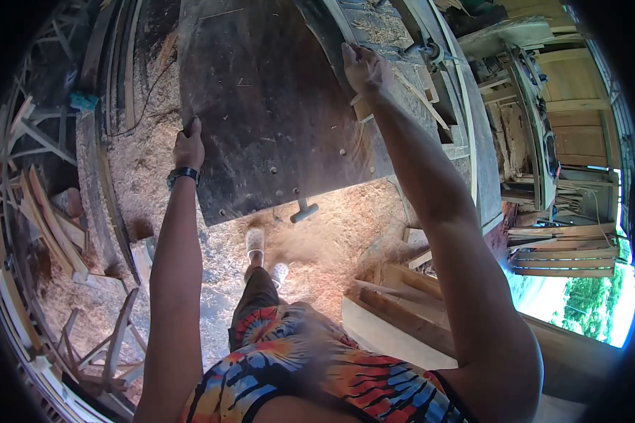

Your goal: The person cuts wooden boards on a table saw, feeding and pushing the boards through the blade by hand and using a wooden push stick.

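A large dark panel [275, 106] with several round bolt heads along its near end lies in front of me. My left hand [189, 149], with a dark band at the wrist, is closed round the panel's left edge, thumb on top. Further away, my right hand [368, 72] is closed at the panel's right side, by a dark strip [324, 42]; what its fingers hold is hidden. A grey T-shaped handle [304, 211] sticks out below the panel's near edge, between my arms.
Wood shavings [331, 233] cover the floor round my feet. Timber offcuts [53, 218] stand at the left. A wooden box-like frame [402, 303] is near my right elbow. Stacked boards [564, 254] lie at the far right, beside a bright opening.
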Motion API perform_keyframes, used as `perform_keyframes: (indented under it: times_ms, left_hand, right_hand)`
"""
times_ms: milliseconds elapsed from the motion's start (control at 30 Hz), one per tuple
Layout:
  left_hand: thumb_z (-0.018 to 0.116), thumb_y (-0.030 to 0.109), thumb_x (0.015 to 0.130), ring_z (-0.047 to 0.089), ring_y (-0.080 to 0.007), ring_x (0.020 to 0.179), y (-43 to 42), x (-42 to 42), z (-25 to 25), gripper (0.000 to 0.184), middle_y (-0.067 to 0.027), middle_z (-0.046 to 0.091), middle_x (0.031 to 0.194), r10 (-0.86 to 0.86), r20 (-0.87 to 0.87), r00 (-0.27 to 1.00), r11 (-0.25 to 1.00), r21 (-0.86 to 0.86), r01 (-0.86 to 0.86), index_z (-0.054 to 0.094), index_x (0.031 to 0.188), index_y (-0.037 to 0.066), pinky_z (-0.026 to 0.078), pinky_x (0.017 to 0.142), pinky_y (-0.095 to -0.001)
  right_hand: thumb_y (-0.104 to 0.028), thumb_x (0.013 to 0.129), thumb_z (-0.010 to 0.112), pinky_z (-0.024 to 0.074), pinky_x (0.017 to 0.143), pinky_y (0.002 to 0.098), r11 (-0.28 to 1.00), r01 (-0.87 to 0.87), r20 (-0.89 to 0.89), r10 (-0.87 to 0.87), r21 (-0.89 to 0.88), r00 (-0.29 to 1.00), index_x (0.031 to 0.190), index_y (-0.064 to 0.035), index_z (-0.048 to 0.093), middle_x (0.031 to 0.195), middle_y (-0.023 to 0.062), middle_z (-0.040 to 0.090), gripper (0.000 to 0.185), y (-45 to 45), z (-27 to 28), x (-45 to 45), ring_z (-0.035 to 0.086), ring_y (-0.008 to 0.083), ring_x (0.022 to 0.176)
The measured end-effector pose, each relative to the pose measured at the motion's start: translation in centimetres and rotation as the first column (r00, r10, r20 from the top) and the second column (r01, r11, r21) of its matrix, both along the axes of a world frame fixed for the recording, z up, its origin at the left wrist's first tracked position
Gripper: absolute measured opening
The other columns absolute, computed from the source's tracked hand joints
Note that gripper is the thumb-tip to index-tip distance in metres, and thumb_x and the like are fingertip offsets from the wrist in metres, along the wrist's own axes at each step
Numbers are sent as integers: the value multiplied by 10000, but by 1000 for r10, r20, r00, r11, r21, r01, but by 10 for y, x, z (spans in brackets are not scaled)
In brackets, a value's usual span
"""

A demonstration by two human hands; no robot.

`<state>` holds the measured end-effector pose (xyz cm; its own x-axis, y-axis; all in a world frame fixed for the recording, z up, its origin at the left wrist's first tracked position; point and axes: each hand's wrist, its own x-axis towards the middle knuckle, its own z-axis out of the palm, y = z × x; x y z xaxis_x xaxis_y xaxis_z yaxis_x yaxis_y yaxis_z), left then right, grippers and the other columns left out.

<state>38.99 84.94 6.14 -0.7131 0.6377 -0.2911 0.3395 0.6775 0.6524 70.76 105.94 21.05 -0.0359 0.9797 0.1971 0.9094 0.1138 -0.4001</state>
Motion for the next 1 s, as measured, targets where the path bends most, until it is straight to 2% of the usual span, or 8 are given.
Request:
perform_keyframes:
  times_ms: [200, 300, 500, 700, 800, 1000]
  left_hand:
    - [416, 688, 894, 556, -459, 1151, -2, 3, 3, 818, -302, 596, 1211, -6, 13, 1000, 1000, -1, 6, 540, 1223, -51, 437, 976, -493]
    - [419, 680, 898, 554, -458, 1156, -2, 3, 5, 814, -308, 593, 1210, 9, 18, 1000, 1000, 12, -9, 534, 1225, -57, 437, 978, -491]
    - [428, 660, 909, 557, -464, 1146, -5, 3, 4, 792, -317, 593, 1199, 17, 18, 1000, 999, 49, -18, 531, 1214, -64, 445, 968, -490]
    - [437, 642, 916, 566, -464, 1128, -7, 7, 14, 767, -315, 597, 1190, 22, 29, 999, 999, 30, -23, 531, 1211, -60, 451, 955, -490]
    - [434, 630, 923, 567, -461, 1126, -7, 8, 17, 752, -315, 598, 1187, 18, 33, 999, 999, 41, -20, 533, 1209, -59, 454, 950, -487]
    - [427, 617, 935, 570, -463, 1116, -6, 8, 14, 728, -313, 603, 1177, 33, 32, 999, 999, 26, -34, 530, 1215, -47, 456, 943, -493]
  right_hand:
    - [-575, 902, 425, 493, 929, 469, 999, -21, 104, 18, 30, 994, 1053, -169, 739, 1031, 194, 696, 535, 7, 2, -5, 641, 401, 1031]
    - [-566, 914, 397, 488, 932, 471, 1000, 18, 101, -17, -5, 995, 1053, -130, 734, 1067, 206, 685, 569, 9, 9, -12, 632, 413, 1045]
    - [-570, 918, 380, 480, 946, 462, 999, 31, 101, -28, -32, 995, 1043, -112, 735, 1119, 209, 668, 593, 21, 17, -27, 620, 408, 1077]
    - [-561, 922, 382, 480, 947, 462, 997, -2, 105, 9, -71, 994, 1040, -96, 736, 1075, 223, 680, 596, 48, 15, -37, 631, 399, 1062]
    - [-560, 922, 382, 479, 948, 461, 999, -18, 76, 21, -34, 997, 1033, -86, 736, 1048, 228, 686, 602, 62, 10, -42, 637, 396, 1052]
    - [-564, 920, 380, 479, 947, 467, 999, -17, 79, 19, -31, 997, 1055, -79, 732, 1075, 224, 682, 613, 91, 8, -57, 634, 395, 1062]
